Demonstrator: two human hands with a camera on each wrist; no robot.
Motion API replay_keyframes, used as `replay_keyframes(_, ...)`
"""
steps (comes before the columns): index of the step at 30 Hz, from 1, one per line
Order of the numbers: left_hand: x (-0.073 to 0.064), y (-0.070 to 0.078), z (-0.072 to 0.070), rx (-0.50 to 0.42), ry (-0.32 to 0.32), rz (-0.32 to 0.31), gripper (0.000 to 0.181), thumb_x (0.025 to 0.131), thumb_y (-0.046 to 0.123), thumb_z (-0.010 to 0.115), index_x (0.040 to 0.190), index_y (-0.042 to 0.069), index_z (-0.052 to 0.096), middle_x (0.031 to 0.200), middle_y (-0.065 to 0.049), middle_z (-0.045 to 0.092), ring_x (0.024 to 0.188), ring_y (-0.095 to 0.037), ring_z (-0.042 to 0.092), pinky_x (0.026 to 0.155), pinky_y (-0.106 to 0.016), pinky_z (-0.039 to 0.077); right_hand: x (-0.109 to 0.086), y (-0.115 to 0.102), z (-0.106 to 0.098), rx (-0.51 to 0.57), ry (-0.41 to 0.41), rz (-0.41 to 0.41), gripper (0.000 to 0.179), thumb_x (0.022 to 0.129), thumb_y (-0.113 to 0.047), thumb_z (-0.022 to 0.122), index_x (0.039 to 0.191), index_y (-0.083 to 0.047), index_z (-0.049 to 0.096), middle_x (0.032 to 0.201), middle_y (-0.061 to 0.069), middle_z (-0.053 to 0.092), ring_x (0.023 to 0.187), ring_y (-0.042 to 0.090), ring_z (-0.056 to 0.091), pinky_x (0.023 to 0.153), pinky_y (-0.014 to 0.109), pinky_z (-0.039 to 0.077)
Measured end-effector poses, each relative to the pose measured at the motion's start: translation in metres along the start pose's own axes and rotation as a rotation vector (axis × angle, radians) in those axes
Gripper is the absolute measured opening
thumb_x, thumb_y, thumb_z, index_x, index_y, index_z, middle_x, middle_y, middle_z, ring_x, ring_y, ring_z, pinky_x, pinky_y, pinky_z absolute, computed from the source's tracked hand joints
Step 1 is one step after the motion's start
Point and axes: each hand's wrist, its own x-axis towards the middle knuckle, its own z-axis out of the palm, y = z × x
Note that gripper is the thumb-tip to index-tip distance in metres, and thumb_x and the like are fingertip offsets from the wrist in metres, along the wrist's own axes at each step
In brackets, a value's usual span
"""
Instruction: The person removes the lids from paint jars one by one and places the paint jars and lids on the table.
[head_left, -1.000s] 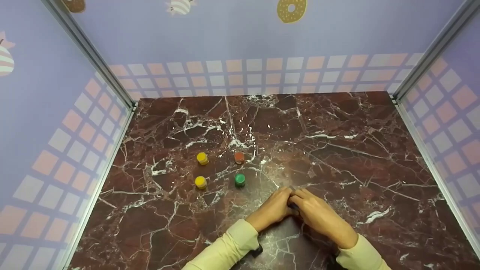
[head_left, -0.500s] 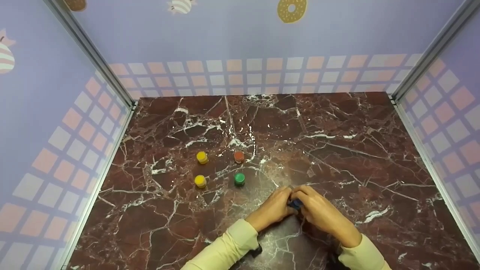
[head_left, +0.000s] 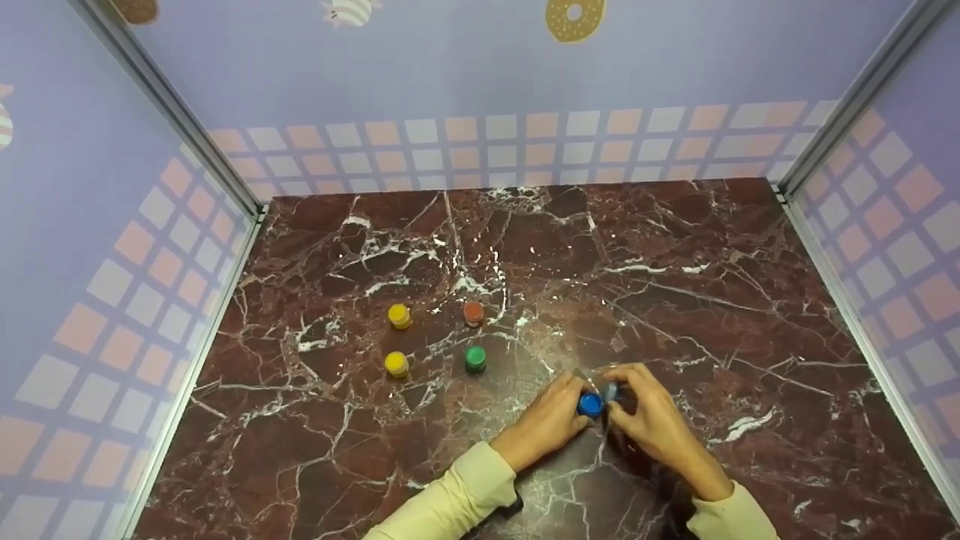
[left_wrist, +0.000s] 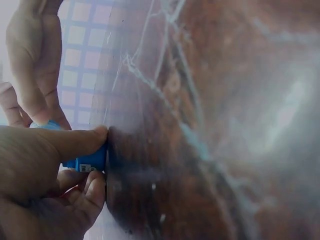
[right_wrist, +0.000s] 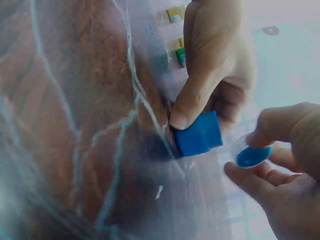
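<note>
A small blue paint pot point(head_left: 590, 406) stands upright on the marbled table, its top uncovered and blue inside. My left hand point(head_left: 546, 417) grips the pot from its left side, thumb and fingers around it, as the left wrist view also shows with the pot point(left_wrist: 90, 160). Just to the right, my right hand point(head_left: 657, 417) pinches the pot's lid point(head_left: 611, 391) between thumb and fingers. In the right wrist view the lid point(right_wrist: 252, 156) is tilted, blue paint on its inner face, and apart from the pot point(right_wrist: 199, 134).
To the left stand several more closed pots: two yellow-lidded ones point(head_left: 400, 316), an orange-red one point(head_left: 473, 313) and a green one point(head_left: 475, 358). Patterned panels point(head_left: 495, 142) wall the marbled table point(head_left: 712, 315) at the back and both sides.
The lid has come off the blue pot. My right hand has moved up and right with it, while my left hand stays on the pot. The camera view has shifted slightly.
</note>
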Motion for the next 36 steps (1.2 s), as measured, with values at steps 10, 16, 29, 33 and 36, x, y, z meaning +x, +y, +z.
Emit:
replay_keyframes(10,0.002,0.004,-0.001,0.027,-0.021,0.016,0.038,0.082,0.017,0.087,0.113,0.008,0.066,0.106,-0.004,0.059,0.103,-0.018,0.061,0.095,-0.028,0.050,-0.009,0.006,-0.008,0.330,0.061,0.177,0.042,0.078,0.021,0.075,0.115,0.005,0.068,0.116,0.014,0.066,0.098,0.017,0.066,0.084,0.026,0.056)
replay_keyframes(16,0.004,0.007,-0.001,0.036,-0.014,0.020,0.038,0.084,0.020,0.086,0.112,0.007,0.065,0.106,-0.004,0.059,0.102,-0.018,0.061,0.094,-0.027,0.051,-0.009,0.010,-0.015,0.365,0.045,0.221,0.041,0.080,0.020,0.074,0.116,0.004,0.068,0.112,0.016,0.067,0.087,0.020,0.065,0.075,0.023,0.055)
replay_keyframes(29,0.019,0.012,-0.002,0.103,-0.009,0.021,0.028,0.089,0.020,0.082,0.108,0.005,0.068,0.103,-0.006,0.060,0.097,-0.019,0.062,0.091,-0.029,0.053,-0.014,0.017,-0.018,0.508,0.085,0.254,0.038,0.079,0.024,0.072,0.116,0.014,0.064,0.114,0.033,0.060,0.098,0.016,0.067,0.084,0.023,0.057)
replay_keyframes(33,0.028,0.011,-0.001,0.122,-0.019,-0.002,0.030,0.089,0.020,0.082,0.109,0.004,0.067,0.103,-0.007,0.060,0.098,-0.021,0.063,0.091,-0.030,0.054,-0.015,0.019,-0.019,0.525,0.086,0.276,0.038,0.080,0.024,0.072,0.116,0.013,0.065,0.115,0.033,0.060,0.101,0.014,0.066,0.085,0.023,0.057)
replay_keyframes(36,0.037,0.010,0.000,0.105,-0.008,0.001,0.030,0.088,0.018,0.082,0.111,0.004,0.068,0.104,-0.008,0.062,0.099,-0.022,0.064,0.091,-0.031,0.054,-0.016,0.020,-0.021,0.533,0.084,0.279,0.039,0.080,0.024,0.072,0.116,0.012,0.065,0.117,0.030,0.061,0.102,0.013,0.066,0.085,0.023,0.056)
